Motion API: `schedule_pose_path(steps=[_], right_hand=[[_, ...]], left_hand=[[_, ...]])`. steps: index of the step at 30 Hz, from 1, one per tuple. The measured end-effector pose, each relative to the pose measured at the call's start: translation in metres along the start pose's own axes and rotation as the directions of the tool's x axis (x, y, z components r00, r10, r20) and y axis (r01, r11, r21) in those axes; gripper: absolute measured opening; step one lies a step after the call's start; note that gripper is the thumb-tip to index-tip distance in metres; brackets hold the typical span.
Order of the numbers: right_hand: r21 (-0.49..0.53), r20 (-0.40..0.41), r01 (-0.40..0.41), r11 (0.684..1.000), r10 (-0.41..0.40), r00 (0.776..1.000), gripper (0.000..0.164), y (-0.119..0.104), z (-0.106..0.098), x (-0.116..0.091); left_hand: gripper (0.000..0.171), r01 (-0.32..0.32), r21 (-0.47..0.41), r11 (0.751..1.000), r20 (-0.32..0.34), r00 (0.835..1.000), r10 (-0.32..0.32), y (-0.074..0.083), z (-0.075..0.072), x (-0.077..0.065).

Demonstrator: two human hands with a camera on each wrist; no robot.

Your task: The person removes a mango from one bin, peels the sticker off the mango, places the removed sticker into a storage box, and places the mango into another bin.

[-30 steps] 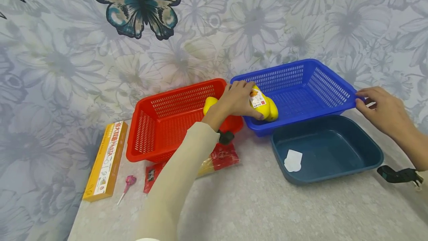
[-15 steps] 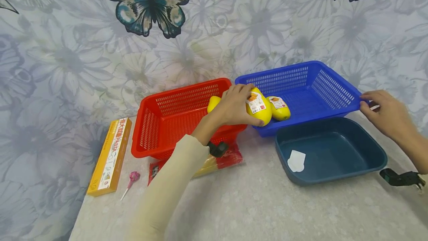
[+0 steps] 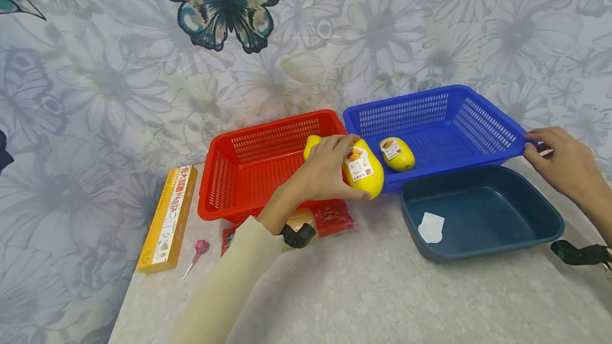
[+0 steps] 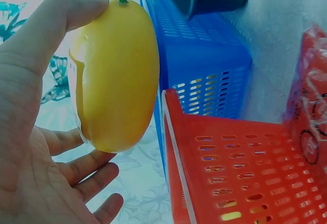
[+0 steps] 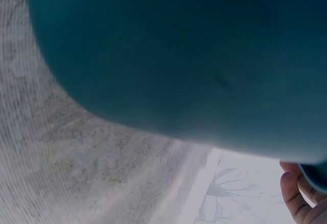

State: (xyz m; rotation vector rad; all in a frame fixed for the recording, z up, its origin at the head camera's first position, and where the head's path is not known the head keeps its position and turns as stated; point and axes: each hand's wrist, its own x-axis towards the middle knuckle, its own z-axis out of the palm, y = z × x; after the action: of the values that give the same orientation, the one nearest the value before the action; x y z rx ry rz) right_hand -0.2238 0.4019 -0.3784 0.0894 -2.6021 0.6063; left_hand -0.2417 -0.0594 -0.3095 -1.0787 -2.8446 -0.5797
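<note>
My left hand (image 3: pixel 325 169) holds a yellow mango (image 3: pixel 367 171) with a white label. It is raised in front of the baskets, near where they meet. In the left wrist view, the thumb presses the mango (image 4: pixel 120 75) near its stem end, with fingers beneath. Another labelled mango (image 3: pixel 398 154) lies in the left end of the blue basket (image 3: pixel 435 137). A yellow fruit (image 3: pixel 312 144) shows in the red basket (image 3: pixel 263 169), partly hidden by my left hand. My right hand (image 3: pixel 561 158) pinches the blue basket's right corner. In the right wrist view, few right-hand fingers (image 5: pixel 290 191) show.
In front of the blue basket stands a dark teal basin (image 3: pixel 483 216) holding a white paper piece (image 3: pixel 432 227). A red-and-yellow packet (image 3: pixel 330 222) lies before the red basket. Further left are a yellow pasta box (image 3: pixel 167 219) and a pink lollipop (image 3: pixel 201 247).
My left hand has lifted one mango out of the blue basket and brought it toward me, uncovering the other mango. My right hand stays on the corner. The head view has shifted slightly.
</note>
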Motion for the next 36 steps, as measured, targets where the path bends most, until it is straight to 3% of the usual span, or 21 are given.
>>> schedule_pose_path(steps=[19,28,36], right_hand=[[0.011,0.008,-0.032,0.999,0.032,0.999,0.031,-0.001,0.001,-0.003],[0.004,0.014,-0.033,0.999,0.033,0.999,0.032,-0.004,0.001,-0.002],[-0.002,-0.010,-0.024,1.000,0.024,1.000,0.032,-0.002,0.002,-0.002]], left_hand=[[0.102,-0.013,-0.060,0.998,-0.001,1.000,0.013,0.009,0.004,-0.050],[0.102,0.008,-0.119,0.993,-0.010,1.000,-0.010,0.008,0.012,-0.081],[0.107,0.044,-0.156,0.987,0.032,0.999,-0.040,0.009,0.021,-0.101]])
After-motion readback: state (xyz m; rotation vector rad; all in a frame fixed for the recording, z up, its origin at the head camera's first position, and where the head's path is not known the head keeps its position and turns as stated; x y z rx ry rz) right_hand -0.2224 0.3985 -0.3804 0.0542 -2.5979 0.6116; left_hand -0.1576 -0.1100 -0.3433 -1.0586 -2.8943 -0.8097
